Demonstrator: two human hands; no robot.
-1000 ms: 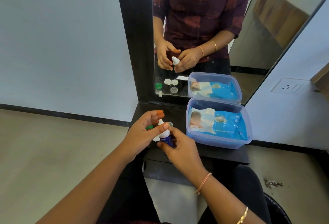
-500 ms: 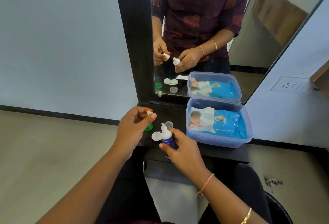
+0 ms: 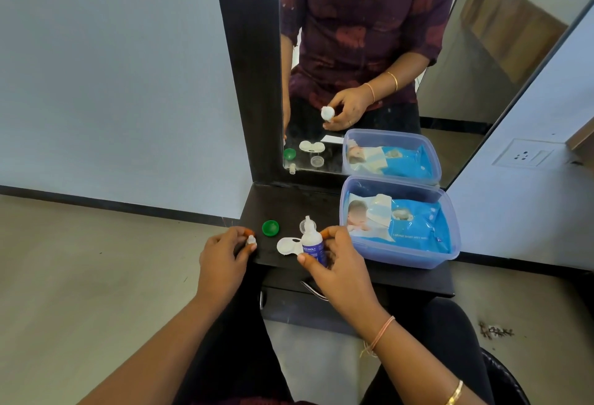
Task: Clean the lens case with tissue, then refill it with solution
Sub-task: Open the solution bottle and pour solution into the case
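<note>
The lens case (image 3: 287, 245) lies open on the dark shelf (image 3: 289, 202), just left of the solution bottle (image 3: 311, 241) that the right hand (image 3: 342, 264) grips upright. The left hand (image 3: 221, 255) pinches a small white cap (image 3: 251, 240) near a green lid (image 3: 270, 228).

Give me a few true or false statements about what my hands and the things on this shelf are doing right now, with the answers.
1. The right hand grips the solution bottle upright. True.
2. The small white cap sits on the bottle's nozzle. False: the left hand pinches it, apart from the bottle.
3. The green cap lies on the dark shelf, in neither hand. True.
4. The wipes pack lies loose on the shelf. False: it is inside the plastic box.
5. The left hand holds the white lens case. False: it lies on the shelf beside the bottle.
</note>
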